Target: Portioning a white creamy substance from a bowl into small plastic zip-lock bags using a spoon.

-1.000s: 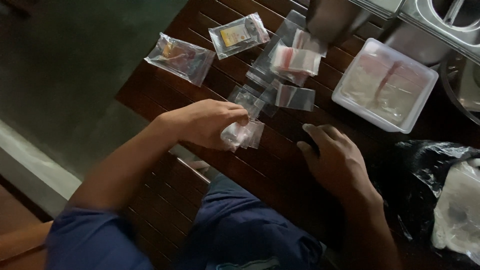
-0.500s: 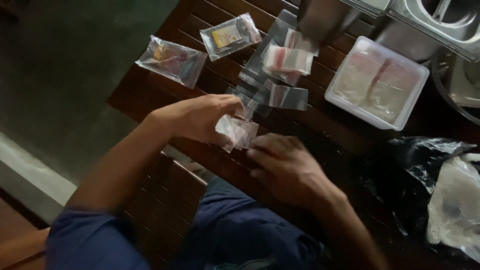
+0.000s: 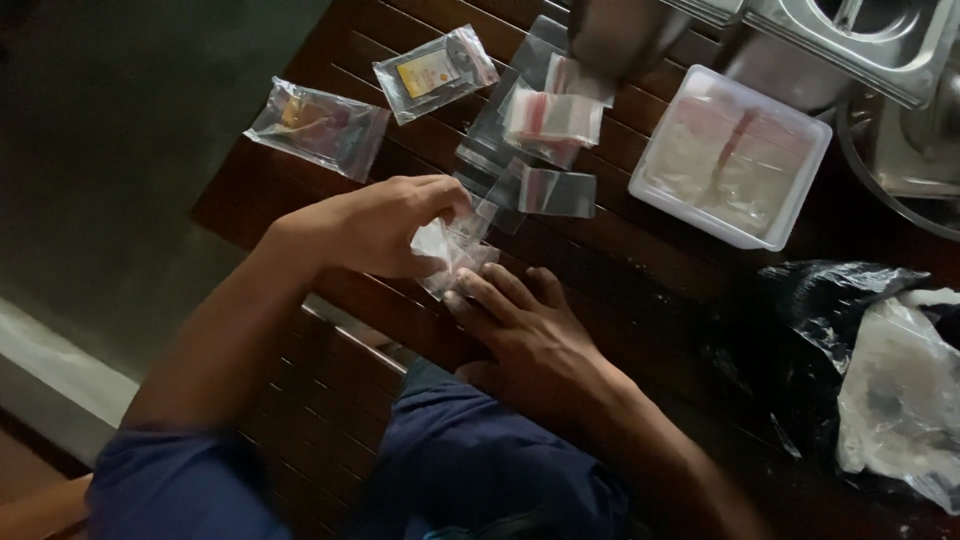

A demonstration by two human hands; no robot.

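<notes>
My left hand (image 3: 385, 225) pinches a small clear plastic pouch (image 3: 448, 250) with white contents, just above the dark slatted wooden table (image 3: 640, 270). My right hand (image 3: 520, 325) lies flat on the table with its fingertips touching the lower edge of that pouch. Just beyond the hands lie several small clear zip bags (image 3: 545, 190) with red strips, some stacked (image 3: 552, 118).
Two clear packets (image 3: 320, 125) (image 3: 435, 72) with coloured contents lie at the far left of the table. A white rectangular tray (image 3: 738, 155) stands at the back right, metal containers (image 3: 860, 40) behind it. A black bag (image 3: 810, 340) and a clear bag (image 3: 900, 390) sit at the right.
My right hand has slid left across the table until its fingertips reached the pouch. My left hand has kept hold of the pouch and stayed nearly in place.
</notes>
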